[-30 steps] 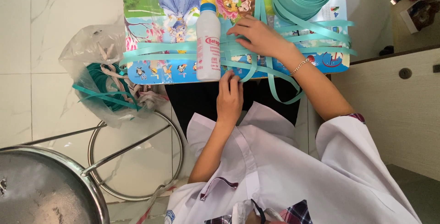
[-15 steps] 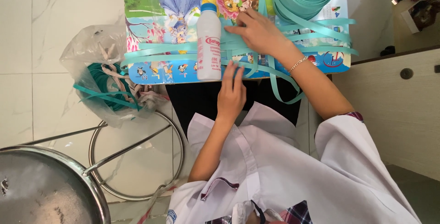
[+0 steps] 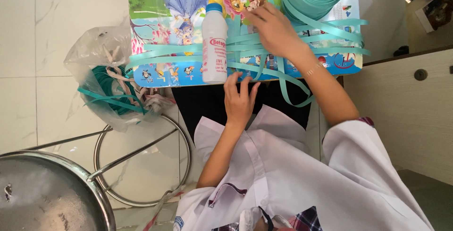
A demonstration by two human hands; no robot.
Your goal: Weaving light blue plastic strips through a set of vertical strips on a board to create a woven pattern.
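Head view shows our left hand pressing spread fingers on the near teal strips right of the white bottle, while our right hand lies loosely curled, pinning strips on the colourful board.

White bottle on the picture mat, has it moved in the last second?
No. The white bottle sits at the same spot by the near edge of the picture mat, beside the teal strips under the right hand.
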